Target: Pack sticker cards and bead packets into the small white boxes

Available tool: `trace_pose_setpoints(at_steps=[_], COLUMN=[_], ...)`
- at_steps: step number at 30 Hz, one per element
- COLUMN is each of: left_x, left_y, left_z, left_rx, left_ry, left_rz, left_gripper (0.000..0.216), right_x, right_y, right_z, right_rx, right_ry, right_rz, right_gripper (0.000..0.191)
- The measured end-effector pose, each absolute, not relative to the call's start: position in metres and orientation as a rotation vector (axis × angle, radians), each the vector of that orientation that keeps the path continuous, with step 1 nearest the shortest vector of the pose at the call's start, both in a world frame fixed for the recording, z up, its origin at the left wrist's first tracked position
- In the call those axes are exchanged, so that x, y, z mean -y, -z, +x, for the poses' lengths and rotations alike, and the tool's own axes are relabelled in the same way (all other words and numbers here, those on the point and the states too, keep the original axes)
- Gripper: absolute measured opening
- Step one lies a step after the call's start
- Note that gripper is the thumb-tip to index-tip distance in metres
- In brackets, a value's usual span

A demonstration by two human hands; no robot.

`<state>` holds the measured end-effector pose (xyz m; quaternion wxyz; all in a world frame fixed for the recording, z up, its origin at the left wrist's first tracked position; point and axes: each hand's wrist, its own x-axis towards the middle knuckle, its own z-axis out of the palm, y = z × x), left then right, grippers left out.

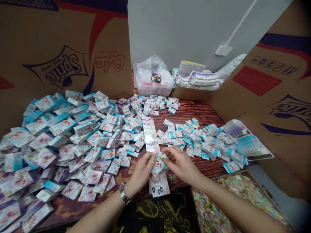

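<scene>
A small box (157,166) is held near the front edge of the table (202,111), over a printed strip. It is gripped at its left side between the thumb and fingers of the left hand (141,171). The thumb and forefinger of the right hand (182,164) are brought close together at the box's upper end; whether anything is pinched in that grip cannot be told. A metal watch (124,193) is worn on the left wrist.

The long printed strip (150,136) is laid on the table beyond the hands, its face covered with rows of small coloured pictures. Below the held box, a printed sheet (159,188) with dark ovals is seen; whether it is joined to the strip is hidden.

To the left, the table is covered by a large heap of boxes (64,126), printed with a hand in white, blue and purple. A smaller group of boxes (211,144) is spread to the right, its far end set against a stack of flat cards (250,140). At the back, a clear tub (155,90) is placed beside an open carton (191,94) filled with flat bundles. Large cardboard sheets (107,35) are stood on both sides. At the lower right, a box of sweets (213,210) in bright colours is seen below the tabletop.
</scene>
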<state>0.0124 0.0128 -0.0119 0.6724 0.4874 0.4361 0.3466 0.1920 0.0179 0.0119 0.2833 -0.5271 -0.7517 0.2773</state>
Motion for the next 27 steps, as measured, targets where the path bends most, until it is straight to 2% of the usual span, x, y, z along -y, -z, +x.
trace_pose_setpoints(at_steps=[3,7,13,21,24,27], left_x=[-0.010,-0.006,-0.004,-0.004,-0.005,-0.006], left_y=[0.018,0.029,0.036,0.037,0.038,0.036], left_z=[0.008,0.005,0.006,0.012,0.011,0.009], left_rx=[-1.059,-1.188,-1.205,-1.255,-1.251,-1.250], left_ry=[-0.831,-0.789,-0.737,-0.765,-0.814,-0.838], left_rz=[1.469,2.027,2.180,2.373,2.413,2.408], left_gripper=[0.027,0.049,0.058,0.058,0.058,0.058], right_x=[-0.017,-0.017,-0.016,-0.011,-0.008,-0.005], right_y=[-0.002,0.010,0.015,0.008,0.002,-0.003], right_z=[0.191,0.186,0.181,0.176,0.176,0.179], right_rx=[1.873,1.600,1.462,1.551,1.725,1.863], right_ry=[-0.840,-1.096,-1.227,-1.048,-0.899,-0.743], right_rz=[-1.426,-1.429,-1.330,-1.348,-1.357,-1.382], right_gripper=[0.018,0.017,0.016,0.012,0.005,0.006])
